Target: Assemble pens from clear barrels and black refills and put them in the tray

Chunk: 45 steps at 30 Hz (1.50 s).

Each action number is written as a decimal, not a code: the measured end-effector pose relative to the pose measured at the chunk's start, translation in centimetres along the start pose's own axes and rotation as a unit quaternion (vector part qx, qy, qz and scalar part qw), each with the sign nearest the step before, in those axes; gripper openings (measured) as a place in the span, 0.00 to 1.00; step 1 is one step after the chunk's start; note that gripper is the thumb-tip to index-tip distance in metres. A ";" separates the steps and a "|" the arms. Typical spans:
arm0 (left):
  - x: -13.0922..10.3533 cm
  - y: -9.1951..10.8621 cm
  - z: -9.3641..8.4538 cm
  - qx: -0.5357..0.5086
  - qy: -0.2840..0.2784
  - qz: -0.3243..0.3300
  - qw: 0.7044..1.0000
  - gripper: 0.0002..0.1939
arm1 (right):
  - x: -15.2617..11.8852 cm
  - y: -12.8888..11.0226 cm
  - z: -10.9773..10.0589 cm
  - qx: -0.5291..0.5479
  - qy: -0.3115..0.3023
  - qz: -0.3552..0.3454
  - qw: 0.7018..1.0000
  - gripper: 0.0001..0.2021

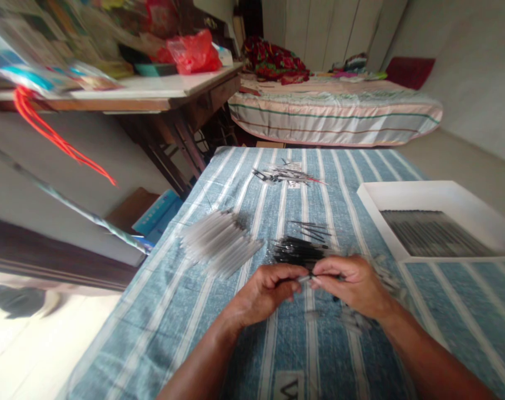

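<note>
My left hand (271,289) and my right hand (352,282) meet over the striped cloth, thumbs and fingers pinched around a small, thin piece (305,278) that looks pale with a dark part. Blur hides its exact shape. Just beyond my fingertips lies a pile of black sticks (298,250), with a few loose dark ones (313,229) behind it. To the left is a spread of whitish translucent tubes (219,241). Small pale pieces (385,275) lie beside and partly behind my right hand.
A white tray (464,191) holding a row of dark sticks (433,233) stands at the right. Thin mixed pieces (283,175) lie at the table's far end. A side table (148,94) with red bags (196,53) is at upper left, a bed (331,111) beyond.
</note>
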<state>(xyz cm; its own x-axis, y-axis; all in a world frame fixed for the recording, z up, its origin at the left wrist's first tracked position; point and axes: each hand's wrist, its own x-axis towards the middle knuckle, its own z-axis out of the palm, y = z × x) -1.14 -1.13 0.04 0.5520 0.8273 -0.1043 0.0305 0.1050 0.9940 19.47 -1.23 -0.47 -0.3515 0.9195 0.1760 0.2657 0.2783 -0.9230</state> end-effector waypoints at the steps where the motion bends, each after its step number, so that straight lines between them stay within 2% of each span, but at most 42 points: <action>1: 0.0 -0.1 0.0 0.014 -0.003 0.000 1.000 0.12 | 0.0 -0.1 0.0 -0.013 -0.006 -0.002 1.000 0.01; 6: 0.0 -0.3 -0.2 0.076 -0.025 0.002 0.997 0.14 | 0.1 0.0 0.0 -0.004 -0.042 0.026 0.999 0.02; 9: -0.1 -0.1 -0.2 0.143 -0.034 0.014 0.989 0.14 | 0.1 0.6 0.2 0.051 -0.067 0.084 0.993 0.02; 12: -0.1 0.1 -0.2 0.163 -0.034 0.017 0.986 0.14 | 0.1 1.1 0.3 0.107 -0.082 0.126 0.983 0.04; 14: -0.1 0.1 -0.2 0.169 -0.031 0.022 0.985 0.14 | 0.1 1.3 0.2 0.105 -0.083 0.120 0.984 0.04; 20: 0.0 0.0 -0.2 0.230 -0.008 0.058 0.971 0.12 | 0.2 0.9 0.1 -0.013 -0.079 0.063 0.995 0.08; 24: 0.0 -0.1 -0.1 0.236 -0.011 0.066 0.969 0.11 | 0.2 1.0 0.2 -0.025 -0.101 0.095 0.990 0.17; 27: 0.1 0.0 0.0 0.227 -0.003 0.066 0.972 0.12 | 0.2 1.0 0.1 0.003 -0.094 0.109 0.990 0.12; 30: 0.1 0.0 0.1 0.231 0.003 0.061 0.971 0.10 | 0.2 1.0 0.1 0.016 -0.090 0.090 0.992 0.09; 34: 0.1 -0.1 0.1 0.242 0.002 0.053 0.969 0.09 | 0.1 1.0 0.4 -0.059 -0.093 0.090 0.990 0.19; 38: 0.1 0.0 0.2 0.229 0.005 0.049 0.972 0.09 | 0.2 1.0 0.5 -0.034 -0.100 0.093 0.990 0.13; 42: 0.2 0.1 0.4 0.233 0.002 0.048 0.971 0.08 | 0.2 1.0 0.3 -0.063 -0.101 0.109 0.987 0.21; 45: 0.2 0.1 0.5 0.233 0.011 0.048 0.971 0.08 | 0.3 1.0 0.2 -0.052 -0.093 0.102 0.989 0.18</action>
<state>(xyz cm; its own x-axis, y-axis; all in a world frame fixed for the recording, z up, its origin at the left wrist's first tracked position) -0.62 -1.22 0.11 0.5537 0.8327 -0.0069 0.3570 -0.2299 0.9054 19.43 -0.78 -1.42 -0.4375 0.8952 -0.0849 0.4354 0.1283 -0.8910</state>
